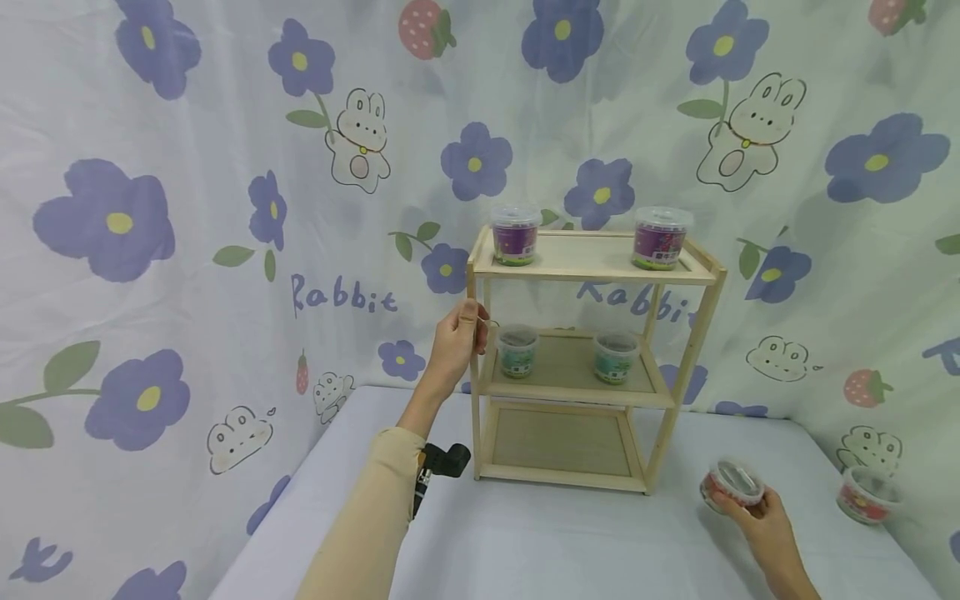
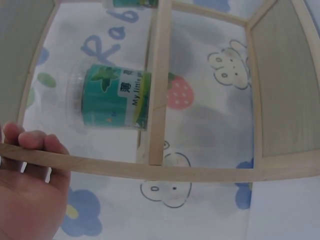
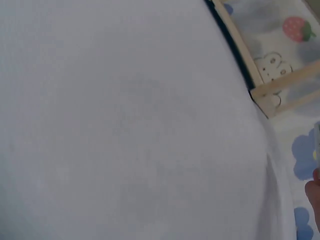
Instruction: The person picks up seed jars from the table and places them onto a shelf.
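My left hand (image 1: pixel 455 337) grips the front left post of a three-tier wooden shelf (image 1: pixel 573 400); in the left wrist view its fingers (image 2: pixel 32 140) curl round the wood. To the right of the shelf, my right hand (image 1: pixel 765 533) holds a small clear-lidded plastic tub (image 1: pixel 733 483) with a red label, tilted, above the white table. Only a bit of that hand shows at the right edge of the right wrist view. On the middle tier stand two green-labelled tubs, the left one (image 1: pixel 517 352) near my left hand and the other (image 1: pixel 616 358) further right.
Two purple-labelled tubs, one left (image 1: pixel 515 237) and one right (image 1: pixel 660 240), stand on the top tier. Another red-labelled tub (image 1: pixel 868 495) sits at the table's right side. A patterned curtain (image 1: pixel 187 333) hangs behind and beside the white-covered table (image 1: pixel 570 542).
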The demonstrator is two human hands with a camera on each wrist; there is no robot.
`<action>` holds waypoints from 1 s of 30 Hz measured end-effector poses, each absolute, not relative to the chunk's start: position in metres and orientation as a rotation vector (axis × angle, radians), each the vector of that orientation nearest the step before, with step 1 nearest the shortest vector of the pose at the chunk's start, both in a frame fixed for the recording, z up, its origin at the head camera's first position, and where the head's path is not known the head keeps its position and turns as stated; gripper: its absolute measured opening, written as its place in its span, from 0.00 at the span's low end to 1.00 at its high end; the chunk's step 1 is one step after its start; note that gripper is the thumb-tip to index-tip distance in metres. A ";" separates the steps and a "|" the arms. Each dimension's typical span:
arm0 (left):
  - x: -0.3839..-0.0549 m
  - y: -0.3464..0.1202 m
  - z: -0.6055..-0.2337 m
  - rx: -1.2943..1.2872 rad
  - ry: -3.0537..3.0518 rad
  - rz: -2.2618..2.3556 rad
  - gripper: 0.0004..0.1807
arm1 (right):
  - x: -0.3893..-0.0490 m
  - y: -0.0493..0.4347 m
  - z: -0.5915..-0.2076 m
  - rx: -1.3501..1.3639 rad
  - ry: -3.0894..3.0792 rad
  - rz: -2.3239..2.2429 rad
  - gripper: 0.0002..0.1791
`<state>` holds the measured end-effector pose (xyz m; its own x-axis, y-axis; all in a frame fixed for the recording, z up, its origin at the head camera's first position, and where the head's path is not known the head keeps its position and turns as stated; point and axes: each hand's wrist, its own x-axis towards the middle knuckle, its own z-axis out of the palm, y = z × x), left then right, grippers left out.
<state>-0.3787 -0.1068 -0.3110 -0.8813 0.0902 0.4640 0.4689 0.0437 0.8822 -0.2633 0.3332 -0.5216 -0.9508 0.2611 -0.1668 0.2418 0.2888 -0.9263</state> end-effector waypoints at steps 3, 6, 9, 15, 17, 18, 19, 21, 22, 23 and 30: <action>-0.380 -0.108 -0.311 -0.579 -2.040 -1.934 0.22 | -0.262 0.316 -0.520 -0.398 -2.564 1.800 0.57; -0.380 -0.108 -0.311 -0.572 -2.042 -1.949 0.21 | -0.261 0.298 -0.520 -0.326 -2.598 1.788 0.54; -0.379 -0.108 -0.310 -0.560 -2.042 -1.938 0.22 | -0.262 0.280 -0.521 -0.256 -2.589 1.811 0.52; -0.377 -0.107 -0.310 -0.568 -2.033 -1.899 0.24 | -0.267 0.246 -0.527 -0.116 -2.553 1.833 0.44; -0.376 -0.106 -0.310 -0.573 -2.030 -1.894 0.24 | -0.270 0.235 -0.529 -0.082 -2.527 1.845 0.42; -0.376 -0.106 -0.310 -0.574 -2.032 -1.892 0.24 | -0.271 0.229 -0.530 -0.069 -2.518 1.847 0.42; -0.376 -0.106 -0.309 -0.575 -2.032 -1.894 0.24 | -0.273 0.224 -0.530 -0.058 -2.507 1.855 0.41; -0.376 -0.106 -0.309 -0.573 -2.035 -1.894 0.23 | -0.278 0.213 -0.531 -0.040 -2.474 1.884 0.41; -0.376 -0.106 -0.309 -0.573 -2.036 -1.893 0.23 | -0.280 0.208 -0.531 -0.029 -2.462 1.897 0.41; -0.376 -0.106 -0.309 -0.572 -2.038 -1.887 0.23 | -0.284 0.203 -0.531 -0.015 -2.448 1.903 0.41; -0.376 -0.108 -0.309 -0.577 -2.039 -1.901 0.22 | -0.312 0.159 -0.530 0.086 -2.339 2.000 0.40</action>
